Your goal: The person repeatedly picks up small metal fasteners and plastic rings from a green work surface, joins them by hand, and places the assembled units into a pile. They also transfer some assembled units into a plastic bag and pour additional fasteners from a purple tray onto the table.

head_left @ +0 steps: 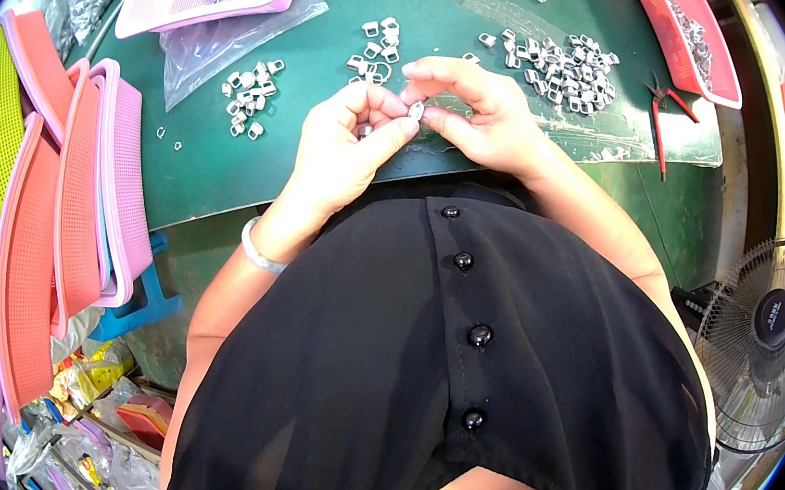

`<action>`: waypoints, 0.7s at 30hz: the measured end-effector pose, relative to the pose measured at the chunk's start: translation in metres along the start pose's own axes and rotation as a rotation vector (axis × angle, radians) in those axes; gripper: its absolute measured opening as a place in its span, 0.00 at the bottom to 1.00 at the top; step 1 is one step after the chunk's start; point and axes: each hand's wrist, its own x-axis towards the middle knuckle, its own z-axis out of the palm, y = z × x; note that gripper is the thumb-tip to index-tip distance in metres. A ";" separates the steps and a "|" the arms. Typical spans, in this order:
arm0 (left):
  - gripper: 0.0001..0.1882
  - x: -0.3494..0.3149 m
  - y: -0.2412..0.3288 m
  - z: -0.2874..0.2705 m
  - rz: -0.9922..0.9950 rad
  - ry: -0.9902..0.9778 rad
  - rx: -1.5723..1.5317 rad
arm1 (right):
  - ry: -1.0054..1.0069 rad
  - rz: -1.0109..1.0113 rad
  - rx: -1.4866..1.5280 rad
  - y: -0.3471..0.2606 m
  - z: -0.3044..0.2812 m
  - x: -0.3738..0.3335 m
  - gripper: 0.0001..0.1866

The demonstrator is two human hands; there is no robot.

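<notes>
My left hand [351,143] pinches a small silver metal buckle [416,110] between thumb and fingers, just over the table's near edge. At the buckle's other side, my right hand [494,116] has its curled fingers and thumb tip against it; part of this grip is hidden. Another bit of metal [364,130] shows among my left fingers. Beyond my hands lies a small group of silver buckles [382,41] with a larger ring [378,72]. A bigger heap of buckles [576,77] is to the right, and a loose cluster [249,98] to the left.
A pink basket [139,8] of metal parts stands on a clear plastic bag [195,63] at the far left. Red-handled pliers [659,130] lie near a red basket [724,51] at the right. Stacked plastic baskets [36,233] fill the left side; a fan [759,325] stands at the right.
</notes>
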 end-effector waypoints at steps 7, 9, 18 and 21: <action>0.05 -0.004 -0.003 -0.001 0.004 -0.010 0.134 | -0.011 -0.095 -0.149 -0.002 -0.003 0.001 0.22; 0.05 -0.005 -0.003 -0.003 -0.024 -0.027 0.148 | -0.016 -0.099 -0.147 -0.004 -0.003 0.001 0.22; 0.05 -0.004 -0.010 -0.003 0.009 0.003 0.093 | -0.029 -0.081 -0.117 -0.003 -0.003 0.002 0.23; 0.05 -0.003 -0.011 -0.003 -0.005 -0.002 0.085 | -0.044 -0.092 -0.144 -0.004 -0.003 0.002 0.23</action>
